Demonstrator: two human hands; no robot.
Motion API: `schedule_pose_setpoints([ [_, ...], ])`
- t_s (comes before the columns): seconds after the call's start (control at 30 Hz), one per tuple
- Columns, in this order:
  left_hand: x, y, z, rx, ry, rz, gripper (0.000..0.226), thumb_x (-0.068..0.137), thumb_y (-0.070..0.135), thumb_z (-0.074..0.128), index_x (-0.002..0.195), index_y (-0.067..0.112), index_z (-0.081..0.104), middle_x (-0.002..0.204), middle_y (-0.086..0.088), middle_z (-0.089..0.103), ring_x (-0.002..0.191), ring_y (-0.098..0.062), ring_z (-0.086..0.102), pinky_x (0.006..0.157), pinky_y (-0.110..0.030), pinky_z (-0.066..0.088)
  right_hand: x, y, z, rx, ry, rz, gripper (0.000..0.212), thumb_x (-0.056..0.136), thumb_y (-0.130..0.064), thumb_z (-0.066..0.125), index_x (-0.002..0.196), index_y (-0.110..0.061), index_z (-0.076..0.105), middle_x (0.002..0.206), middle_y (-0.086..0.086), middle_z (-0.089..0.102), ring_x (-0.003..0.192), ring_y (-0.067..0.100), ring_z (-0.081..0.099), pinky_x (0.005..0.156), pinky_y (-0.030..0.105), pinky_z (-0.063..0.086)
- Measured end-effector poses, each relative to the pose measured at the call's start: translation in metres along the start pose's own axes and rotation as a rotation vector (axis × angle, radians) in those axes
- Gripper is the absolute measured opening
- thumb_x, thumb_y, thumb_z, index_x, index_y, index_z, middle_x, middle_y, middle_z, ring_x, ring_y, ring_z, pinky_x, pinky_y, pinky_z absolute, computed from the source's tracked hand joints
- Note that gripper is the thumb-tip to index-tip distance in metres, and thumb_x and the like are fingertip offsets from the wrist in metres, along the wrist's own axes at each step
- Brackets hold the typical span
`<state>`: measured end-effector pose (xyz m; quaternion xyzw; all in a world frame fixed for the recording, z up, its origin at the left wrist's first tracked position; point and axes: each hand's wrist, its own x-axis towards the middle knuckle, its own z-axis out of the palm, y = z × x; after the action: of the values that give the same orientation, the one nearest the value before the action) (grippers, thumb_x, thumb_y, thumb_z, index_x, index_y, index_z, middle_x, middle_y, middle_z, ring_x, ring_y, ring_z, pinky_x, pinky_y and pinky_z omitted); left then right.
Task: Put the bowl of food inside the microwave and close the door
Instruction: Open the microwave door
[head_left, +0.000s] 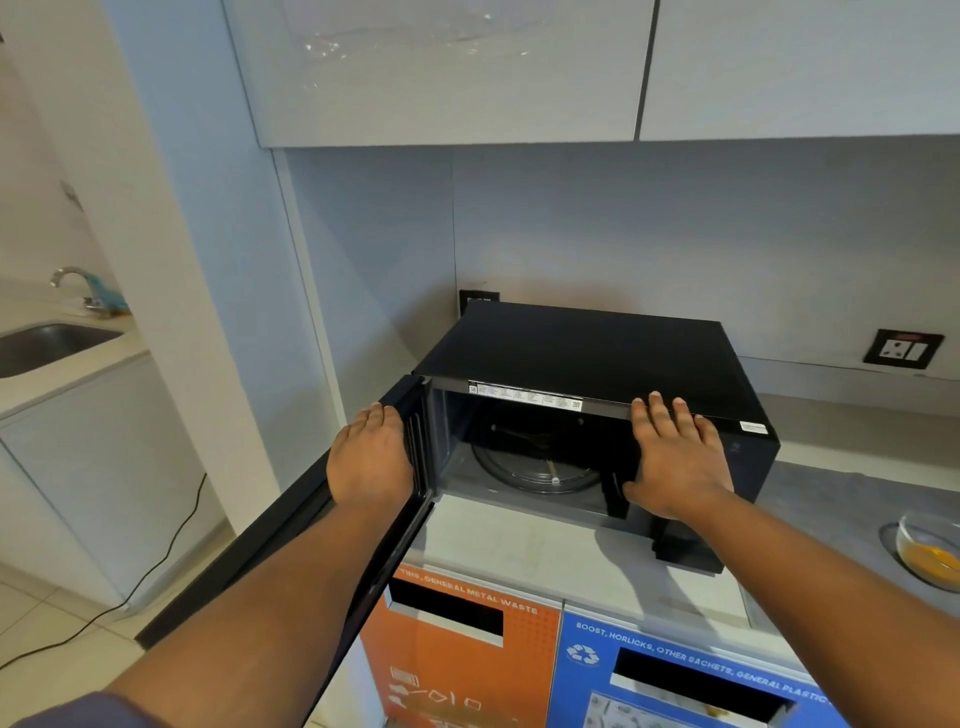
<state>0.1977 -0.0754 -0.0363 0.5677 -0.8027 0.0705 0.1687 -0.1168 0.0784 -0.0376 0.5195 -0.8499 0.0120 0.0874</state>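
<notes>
A black microwave (597, 348) stands on the grey counter with its door (291, 525) swung wide to the left. Its cavity holds only the glass turntable (535, 467). My left hand (371, 457) grips the top edge of the door near the hinge. My right hand (675, 457) lies flat, fingers spread, against the microwave's right front panel, holding nothing. A clear glass bowl (930, 553) with yellow food sits on the counter at the far right edge, apart from both hands.
Wall cabinets (467, 78) hang above the microwave. Orange (457, 649) and blue (691, 675) waste bins stand under the counter. A wall socket (903, 349) is at the right. A sink (47, 345) with a tap is at the far left, and a black cable (156, 571) runs across the floor.
</notes>
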Motion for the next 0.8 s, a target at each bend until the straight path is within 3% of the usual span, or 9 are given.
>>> schedule_pose_setpoints([
  [0.13, 0.001, -0.002, 0.003, -0.005, 0.008, 0.029, 0.068, 0.091, 0.013, 0.066, 0.153, 0.009, 0.042, 0.162, -0.01, 0.045, 0.15, -0.025, 0.041, 0.123, -0.04, 0.036, -0.001, -0.005, 0.002, -0.053, 0.007, -0.006, 0.111, 0.088, -0.059, 0.066, 0.163, -0.024, -0.008, 0.174, 0.006, -0.01, 0.158, 0.034, -0.011, 0.127, 0.055, 0.004],
  [0.3, -0.002, -0.007, 0.006, 0.056, -0.004, 0.092, 0.078, 0.095, 0.019, 0.061, 0.162, 0.007, 0.023, 0.17, -0.013, 0.03, 0.157, -0.026, 0.027, 0.128, -0.042, 0.026, 0.0, -0.008, 0.004, -0.055, 0.01, 0.019, 0.111, 0.088, -0.06, 0.066, 0.163, -0.022, -0.008, 0.174, 0.007, -0.009, 0.158, 0.034, -0.012, 0.127, 0.055, 0.003],
  [0.57, 0.001, -0.006, 0.01, 0.151, -0.065, 0.192, 0.088, 0.099, 0.03, 0.057, 0.164, 0.004, 0.003, 0.174, -0.017, 0.009, 0.161, -0.031, 0.011, 0.131, -0.045, 0.017, 0.002, -0.01, -0.005, -0.029, -0.031, 0.015, 0.109, 0.09, -0.057, 0.067, 0.163, -0.016, -0.004, 0.174, 0.008, -0.004, 0.159, 0.031, -0.004, 0.128, 0.047, 0.01],
  [0.8, 0.008, 0.008, 0.026, 0.063, -0.052, 0.275, 0.088, 0.099, 0.031, 0.052, 0.165, 0.008, -0.001, 0.176, -0.013, 0.003, 0.162, -0.03, 0.0, 0.131, -0.046, 0.005, -0.021, -0.016, -0.004, 0.078, 0.017, -0.012, 0.104, 0.093, -0.048, 0.066, 0.163, -0.016, -0.005, 0.174, 0.006, -0.009, 0.159, 0.025, -0.007, 0.126, 0.042, 0.007],
])
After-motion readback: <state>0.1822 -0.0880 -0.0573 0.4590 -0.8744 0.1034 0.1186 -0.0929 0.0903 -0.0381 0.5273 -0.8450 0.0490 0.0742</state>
